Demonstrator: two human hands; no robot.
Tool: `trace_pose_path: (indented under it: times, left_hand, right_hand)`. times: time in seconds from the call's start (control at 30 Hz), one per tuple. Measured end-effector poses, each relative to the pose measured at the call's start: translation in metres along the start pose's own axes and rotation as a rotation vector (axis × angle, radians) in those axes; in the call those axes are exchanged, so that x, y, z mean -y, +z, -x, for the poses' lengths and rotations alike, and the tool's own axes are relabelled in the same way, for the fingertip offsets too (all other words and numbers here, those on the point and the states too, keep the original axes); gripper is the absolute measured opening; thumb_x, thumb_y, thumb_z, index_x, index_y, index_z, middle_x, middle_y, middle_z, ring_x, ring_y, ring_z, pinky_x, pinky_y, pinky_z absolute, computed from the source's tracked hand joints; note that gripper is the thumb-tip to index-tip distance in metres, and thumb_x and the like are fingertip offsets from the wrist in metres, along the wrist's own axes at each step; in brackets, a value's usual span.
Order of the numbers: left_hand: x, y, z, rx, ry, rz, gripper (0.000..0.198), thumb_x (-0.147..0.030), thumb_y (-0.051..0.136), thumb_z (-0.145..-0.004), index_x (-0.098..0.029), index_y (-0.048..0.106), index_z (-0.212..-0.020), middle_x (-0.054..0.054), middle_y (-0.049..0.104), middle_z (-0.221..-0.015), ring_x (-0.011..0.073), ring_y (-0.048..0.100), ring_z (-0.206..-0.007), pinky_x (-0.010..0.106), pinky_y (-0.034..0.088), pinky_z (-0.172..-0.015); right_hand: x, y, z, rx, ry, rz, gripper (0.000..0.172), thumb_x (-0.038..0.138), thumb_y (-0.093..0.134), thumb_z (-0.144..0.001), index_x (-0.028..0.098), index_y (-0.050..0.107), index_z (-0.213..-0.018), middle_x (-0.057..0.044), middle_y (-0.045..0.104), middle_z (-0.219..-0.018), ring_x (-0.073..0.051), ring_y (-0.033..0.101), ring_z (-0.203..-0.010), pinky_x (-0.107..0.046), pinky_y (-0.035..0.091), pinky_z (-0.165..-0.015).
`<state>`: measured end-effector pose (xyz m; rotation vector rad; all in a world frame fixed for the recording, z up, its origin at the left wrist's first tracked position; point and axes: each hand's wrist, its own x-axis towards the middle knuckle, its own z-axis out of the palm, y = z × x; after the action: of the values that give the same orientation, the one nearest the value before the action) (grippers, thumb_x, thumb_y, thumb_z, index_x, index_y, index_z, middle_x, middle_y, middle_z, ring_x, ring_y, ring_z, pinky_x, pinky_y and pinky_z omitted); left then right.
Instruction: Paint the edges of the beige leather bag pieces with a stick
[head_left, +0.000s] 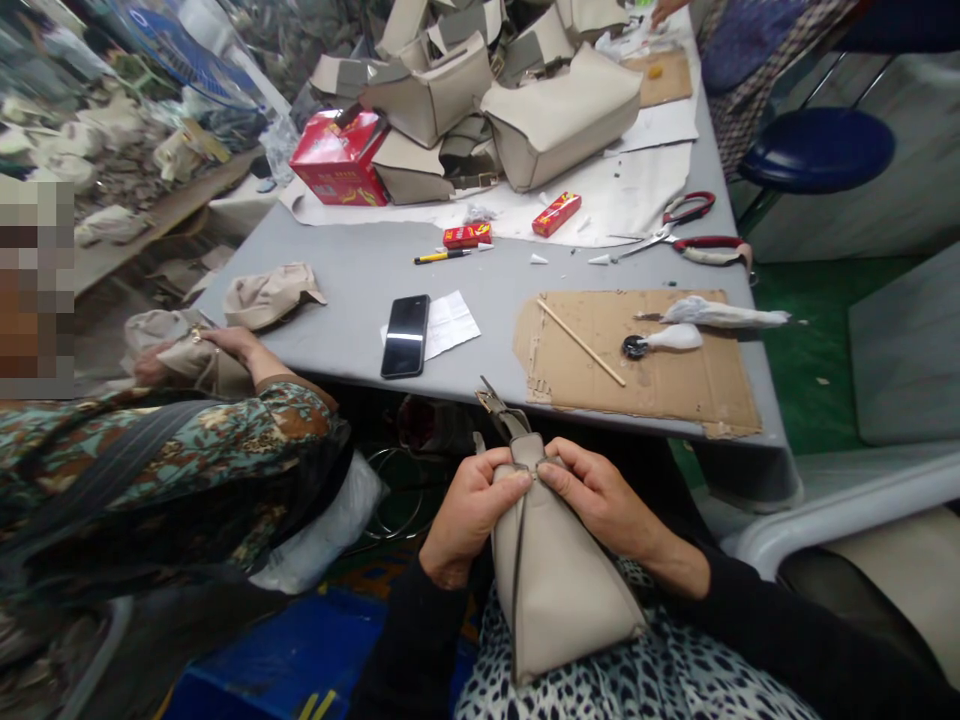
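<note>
A beige handbag [559, 580] with dark edging rests on my lap, its narrow end pointing toward the table. My left hand [480, 505] grips its top edge from the left, thumb pressed near the seam. From the right, my right hand [604, 500] pinches the same edge, and the two thumbs nearly meet. Between them a small metal fitting shows, partly covered by the thumbs. A strap with a buckle [491, 402] sticks out beyond my fingers toward the table edge.
The grey table [337, 330] holds a phone [405, 336], cardboard [645, 375] with a stick and white bottles, red-handled scissors [709, 250], a red box [339, 160] and piled beige bags [562, 115]. At left, a co-worker's hands [232, 343] hold a beige piece. A blue stool [821, 150] stands right.
</note>
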<state>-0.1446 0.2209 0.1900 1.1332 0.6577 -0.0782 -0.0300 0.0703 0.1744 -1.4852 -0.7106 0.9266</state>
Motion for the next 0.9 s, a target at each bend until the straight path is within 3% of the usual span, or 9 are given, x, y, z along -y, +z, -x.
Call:
trace_pose_path:
  times: [0.9]
  left_hand:
    - [0.0025,-0.0012,-0.0009,0.0,-0.009,0.034,0.04,-0.038,0.086,-0.075,-0.014,0.078,-0.105,0.004,0.071,-0.08,0.0125,0.059,-0.066,0.021,0.047,-0.061]
  right_hand:
    - [-0.0007,0.0008,0.0014,0.003,0.018,-0.03,0.03,0.046,0.054,-0.101,0.021,0.055,-0.086,0.003,0.048,-0.075,-0.014,0.045,-0.071,-0.027,0.036,-0.065]
